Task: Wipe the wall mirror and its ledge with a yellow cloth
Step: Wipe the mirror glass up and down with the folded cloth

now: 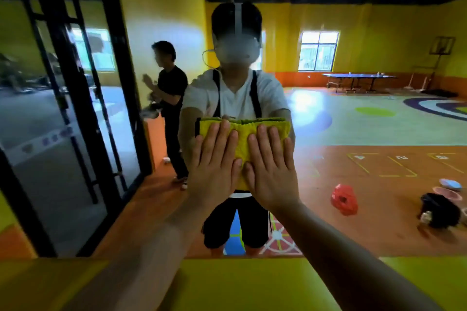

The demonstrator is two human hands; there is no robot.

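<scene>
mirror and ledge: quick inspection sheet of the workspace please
surface: wall mirror above a yellow ledge
job's things: yellow cloth spread flat on the mirror
clutter: reflected floor shows red bag, black bag
hands: left hand and right hand flat, fingers straight, pressing the cloth
cables: thin cable looping beside the reflected headset
surroundings: reflected hall, person in black, table tennis table

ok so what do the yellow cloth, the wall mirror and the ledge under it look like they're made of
Yellow cloth: soft textile, likely terry or microfibre; its fuzzy, matte nap shows.
Wall mirror: glass, glossy; it gives a clear reflection of the room.
Ledge: smooth yellow-green top with a faint sheen, perhaps painted board or laminate; the look leaves that open.
</scene>
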